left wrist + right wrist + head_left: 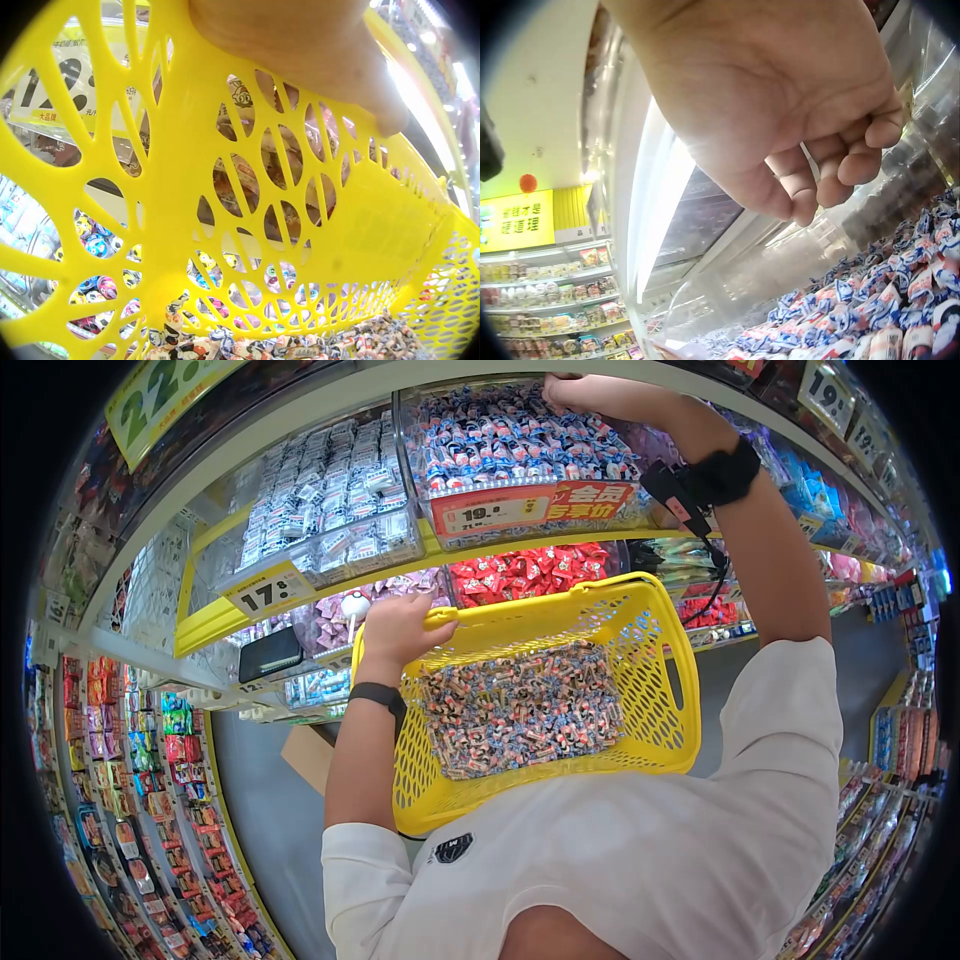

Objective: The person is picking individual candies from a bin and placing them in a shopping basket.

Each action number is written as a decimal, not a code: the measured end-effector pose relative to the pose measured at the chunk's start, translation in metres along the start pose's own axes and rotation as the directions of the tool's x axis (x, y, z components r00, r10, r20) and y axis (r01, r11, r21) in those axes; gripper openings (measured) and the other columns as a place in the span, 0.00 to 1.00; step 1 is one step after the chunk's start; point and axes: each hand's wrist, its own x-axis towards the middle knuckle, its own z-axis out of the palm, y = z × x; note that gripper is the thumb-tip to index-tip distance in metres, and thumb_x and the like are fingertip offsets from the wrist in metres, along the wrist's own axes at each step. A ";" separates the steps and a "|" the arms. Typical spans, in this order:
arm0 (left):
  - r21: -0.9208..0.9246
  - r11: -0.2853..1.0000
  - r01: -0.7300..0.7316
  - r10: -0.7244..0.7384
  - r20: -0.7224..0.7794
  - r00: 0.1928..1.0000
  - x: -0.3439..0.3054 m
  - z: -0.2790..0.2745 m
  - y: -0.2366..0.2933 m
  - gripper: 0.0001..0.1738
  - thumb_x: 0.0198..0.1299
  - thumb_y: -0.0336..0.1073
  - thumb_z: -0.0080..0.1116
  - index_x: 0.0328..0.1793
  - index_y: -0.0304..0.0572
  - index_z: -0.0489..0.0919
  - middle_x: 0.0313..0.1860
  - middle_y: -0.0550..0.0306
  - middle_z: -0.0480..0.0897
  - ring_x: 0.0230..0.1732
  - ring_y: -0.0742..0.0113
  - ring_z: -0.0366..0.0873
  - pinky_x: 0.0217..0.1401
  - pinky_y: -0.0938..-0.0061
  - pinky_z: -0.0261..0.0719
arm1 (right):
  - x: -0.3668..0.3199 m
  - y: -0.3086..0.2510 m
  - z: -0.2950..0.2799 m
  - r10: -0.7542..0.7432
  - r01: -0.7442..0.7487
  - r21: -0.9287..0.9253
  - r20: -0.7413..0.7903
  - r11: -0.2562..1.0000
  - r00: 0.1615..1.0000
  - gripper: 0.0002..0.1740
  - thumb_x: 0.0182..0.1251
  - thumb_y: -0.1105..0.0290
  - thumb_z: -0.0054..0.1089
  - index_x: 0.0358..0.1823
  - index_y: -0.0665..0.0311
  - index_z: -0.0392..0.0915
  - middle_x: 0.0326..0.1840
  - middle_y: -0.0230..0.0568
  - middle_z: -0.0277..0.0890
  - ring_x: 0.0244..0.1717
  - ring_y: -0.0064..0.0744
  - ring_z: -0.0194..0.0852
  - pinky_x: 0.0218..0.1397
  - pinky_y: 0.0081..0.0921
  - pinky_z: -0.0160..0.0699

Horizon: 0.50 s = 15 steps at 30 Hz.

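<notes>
A yellow basket [655, 660] hangs in front of the person's body, its bottom covered with small wrapped candies [520, 710]. The left hand [398, 630] grips the basket's rim at its left corner; in the left wrist view that hand [315, 52] lies over the top of the yellow wall [172, 225]. The right hand [580, 393] is at the back of a clear bin of blue-and-white wrapped candies [520, 450]. In the right wrist view the right hand [780, 105] hangs above the candies [885, 300] with fingers loosely bent and nothing visible in them.
Left of that bin stands another clear bin of white-and-blue packets [330, 490]. Below are red packets [530, 572] and a dark phone-like object [270, 654] on the shelf edge. Price tags [270, 592] line the shelf. Stocked racks [150, 810] stand at the left, and a cardboard piece [308, 758] is on the floor.
</notes>
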 end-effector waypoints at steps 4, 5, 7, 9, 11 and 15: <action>-0.010 1.000 0.004 -0.004 -0.001 1.000 0.000 0.000 0.000 0.27 0.47 0.61 0.67 0.27 0.44 0.78 0.24 0.53 0.80 0.28 0.52 0.80 0.33 0.58 0.78 | -0.033 -0.031 0.003 -0.060 0.059 -0.021 -0.037 0.998 0.998 0.10 0.73 0.65 0.55 0.34 0.62 0.74 0.26 0.22 0.63 0.27 0.14 0.57 0.31 0.19 0.59; -0.013 1.000 0.000 0.000 -0.007 1.000 0.000 0.000 0.000 0.26 0.47 0.61 0.67 0.27 0.44 0.78 0.24 0.53 0.80 0.28 0.52 0.80 0.34 0.58 0.78 | -0.045 -0.047 0.002 -0.062 0.059 -0.048 -0.046 0.997 0.997 0.11 0.73 0.65 0.55 0.33 0.62 0.72 0.24 0.22 0.60 0.27 0.14 0.56 0.30 0.19 0.59; -0.018 1.000 -0.004 0.004 -0.019 1.000 0.000 0.000 0.000 0.26 0.47 0.60 0.68 0.27 0.44 0.78 0.24 0.53 0.80 0.28 0.52 0.80 0.34 0.58 0.77 | -0.069 -0.072 0.010 -0.071 0.070 -0.010 -0.049 0.997 0.996 0.12 0.72 0.65 0.56 0.31 0.64 0.70 0.23 0.23 0.59 0.26 0.14 0.55 0.30 0.20 0.59; -0.016 1.000 0.001 -0.002 -0.011 1.000 0.000 -0.001 0.000 0.26 0.47 0.60 0.67 0.27 0.44 0.78 0.24 0.53 0.80 0.28 0.52 0.80 0.34 0.58 0.77 | -0.089 -0.080 0.021 -0.079 0.084 0.119 -0.042 0.989 0.996 0.11 0.71 0.67 0.57 0.31 0.65 0.71 0.22 0.25 0.60 0.27 0.14 0.56 0.29 0.20 0.58; -0.021 1.000 0.004 -0.004 -0.005 1.000 0.000 -0.001 0.000 0.26 0.48 0.60 0.68 0.27 0.44 0.78 0.24 0.53 0.80 0.28 0.51 0.79 0.34 0.58 0.77 | -0.108 -0.093 0.034 -0.055 0.055 0.216 -0.007 0.975 0.998 0.11 0.70 0.69 0.58 0.31 0.66 0.71 0.23 0.25 0.60 0.27 0.14 0.56 0.29 0.20 0.58; -0.028 1.000 0.009 -0.009 0.007 1.000 0.000 -0.002 0.000 0.25 0.48 0.58 0.68 0.27 0.44 0.78 0.24 0.51 0.79 0.29 0.50 0.79 0.34 0.57 0.76 | -0.132 -0.096 0.067 -0.175 0.130 0.305 0.126 0.943 0.976 0.06 0.66 0.73 0.59 0.33 0.69 0.74 0.24 0.34 0.69 0.27 0.24 0.66 0.30 0.25 0.66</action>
